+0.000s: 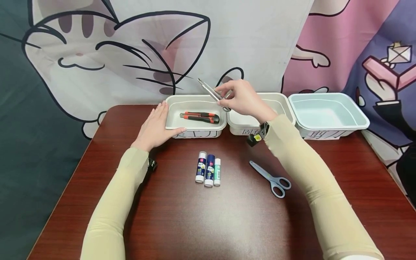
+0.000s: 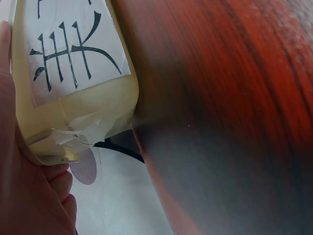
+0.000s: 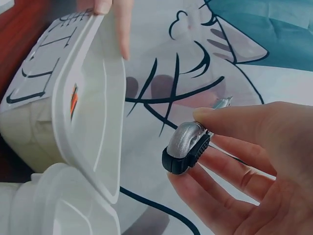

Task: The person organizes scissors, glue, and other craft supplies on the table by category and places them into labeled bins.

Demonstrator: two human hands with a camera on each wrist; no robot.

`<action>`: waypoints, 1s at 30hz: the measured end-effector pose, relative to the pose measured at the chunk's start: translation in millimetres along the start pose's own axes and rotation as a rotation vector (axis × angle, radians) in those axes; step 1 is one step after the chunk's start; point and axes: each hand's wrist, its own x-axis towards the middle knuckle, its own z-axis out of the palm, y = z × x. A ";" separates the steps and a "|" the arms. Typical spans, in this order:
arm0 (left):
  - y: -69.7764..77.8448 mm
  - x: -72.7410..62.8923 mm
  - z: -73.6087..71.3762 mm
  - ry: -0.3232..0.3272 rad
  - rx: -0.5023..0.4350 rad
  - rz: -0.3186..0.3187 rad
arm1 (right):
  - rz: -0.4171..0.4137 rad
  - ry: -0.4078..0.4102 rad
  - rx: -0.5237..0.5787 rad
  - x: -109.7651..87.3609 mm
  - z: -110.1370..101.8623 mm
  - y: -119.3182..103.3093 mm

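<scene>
While outstretched left fingers [image 1: 158,112] touch a white bin [image 1: 195,103], right fingers [image 1: 226,86] pinching a silver cutter [image 1: 210,91]

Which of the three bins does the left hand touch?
The leftmost bin in the head view, holding the cutters. The left hand lies against its outer end, apart from the middle bin and right bin.

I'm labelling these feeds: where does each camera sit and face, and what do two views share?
Head: on the head, facing forward and down at the table; left hand, right hand and sleeves show.
Left wrist: on that wrist, facing the leftmost bin and the table; part of the left hand shows.
Right wrist: on that wrist, facing the silver knife and leftmost bin; the right hand and part of the left hand show.
Head and right wrist share the silver knife in the right hand.
</scene>
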 end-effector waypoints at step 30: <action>-1.1 -0.1 0.5 0.003 0.005 0.008 | -0.022 -0.216 -0.223 46.5 82.5 8.5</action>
